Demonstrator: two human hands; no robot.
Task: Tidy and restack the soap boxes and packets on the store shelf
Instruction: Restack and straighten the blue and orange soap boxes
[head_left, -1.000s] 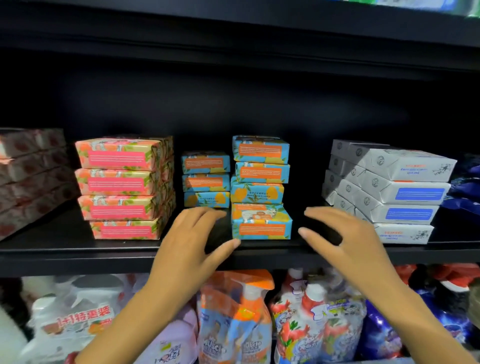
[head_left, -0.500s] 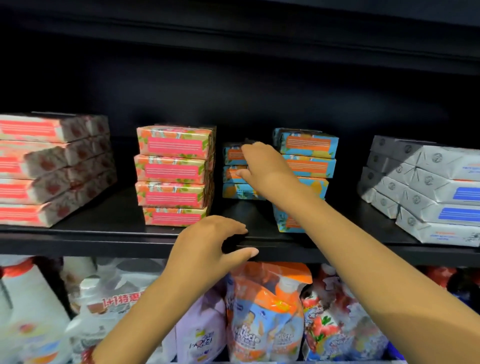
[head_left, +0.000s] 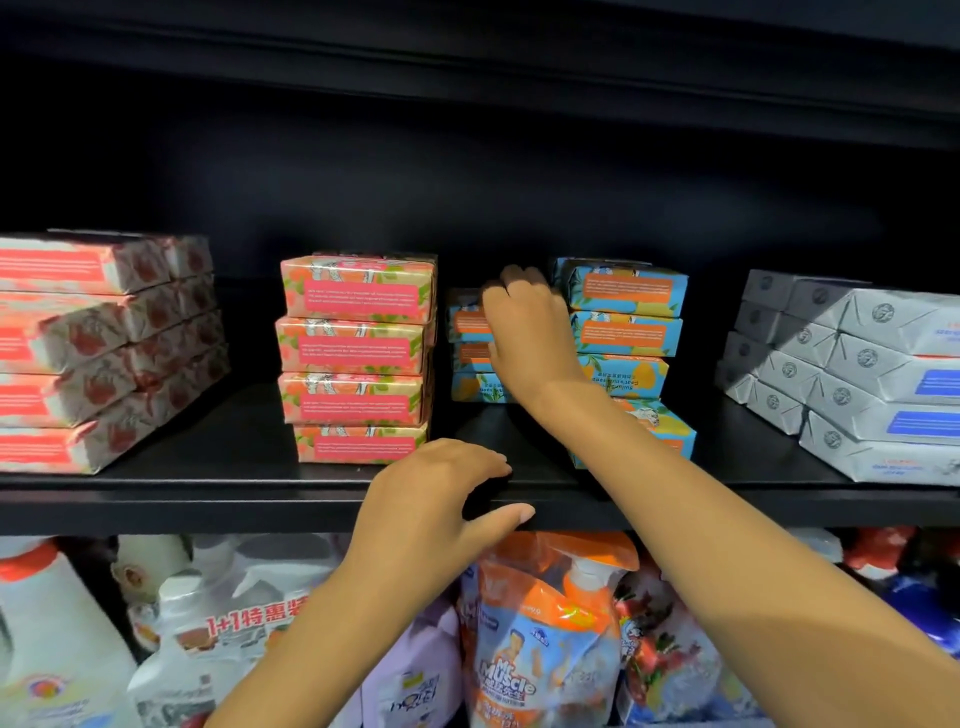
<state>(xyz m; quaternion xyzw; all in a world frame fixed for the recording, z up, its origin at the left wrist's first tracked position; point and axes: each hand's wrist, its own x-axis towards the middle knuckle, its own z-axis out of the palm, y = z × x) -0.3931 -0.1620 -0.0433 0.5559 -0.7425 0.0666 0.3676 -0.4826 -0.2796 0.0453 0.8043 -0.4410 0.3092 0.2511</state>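
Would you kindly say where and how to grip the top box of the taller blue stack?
Probably from the front and above. The top blue box lies flat with its long face forward and open space overhead, so fingers go over its top to the back edge, thumb on the front. The right hand crowds its left end.

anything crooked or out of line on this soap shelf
Yes. In the tall blue stack the bottom blue box juts forward and sits skewed under the three above. The short blue stack, under the right hand, sits further back. The bottom pink box is slightly out of line with those above it.
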